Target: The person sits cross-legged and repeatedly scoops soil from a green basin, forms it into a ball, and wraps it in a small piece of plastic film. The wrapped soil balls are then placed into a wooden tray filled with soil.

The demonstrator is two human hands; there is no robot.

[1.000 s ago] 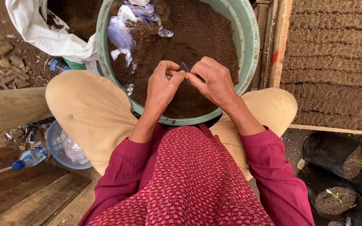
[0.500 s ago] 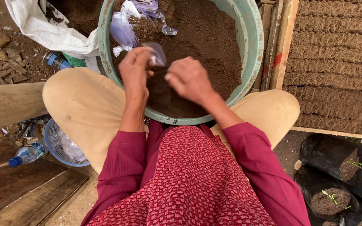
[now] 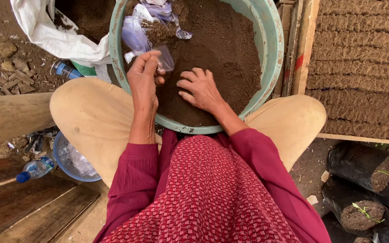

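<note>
Your hands have split apart: a second ago both were pinched together over one small clear plastic bag (image 3: 165, 57) near the front of the round green plastic basin (image 3: 273, 54), and now each has its own job. Your left hand (image 3: 144, 76) has lifted toward the basin's left rim and keeps hold of that bag, thumb and fingers closed on its mouth so the clear film stands open just beside your fingertips, above the dark brown soil (image 3: 221, 45) and a little nearer you than the heap of loose clear plastic bags (image 3: 142, 22) at the far left of the basin. Your right hand (image 3: 201, 87) has let go of the bag and dropped: it lies palm down on the soil in the front middle of the basin, fingers spread and slightly curled, tips pressing into the surface, nothing gripped yet that I can see. So the opening of the bag looks finished, and my read is that you are at the scooping step, with bag and soil hand close together but not touching. The basin sits between your knees in tan trousers (image 3: 91, 121). To the right of the basin, past a wooden plank edge (image 3: 301, 45), run the packed rows of filled soil bags (image 3: 361, 67). Left of the basin lie a white sack (image 3: 55, 36), a blue mesh basket (image 3: 61, 157) and a clear water bottle with a blue cap (image 3: 34, 168).
</note>
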